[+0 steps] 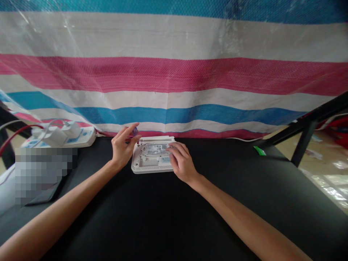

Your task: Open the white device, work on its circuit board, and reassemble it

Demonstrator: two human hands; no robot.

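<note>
A white router (150, 163) lies face down on the black tabletop, its vent holes and printed label turned up. At its far left corner my left hand (122, 145) is closed on a small screwdriver (135, 132) with a purple, see-through handle. The screwdriver stands nearly upright, its lower end at the router's corner; the exact contact is too small to make out. My right hand (183, 161) grips the router's right side, with fingers bent over the label and the thumb near the front edge. That hand hides the router's right end.
A white power strip (84, 137) with plugs and cables sits at the back left. Below it is a blurred-out patch over a dark flat object (49, 194). A small green packet (260, 150) lies at the right. A striped sheet (168, 79) hangs behind the table (163, 217).
</note>
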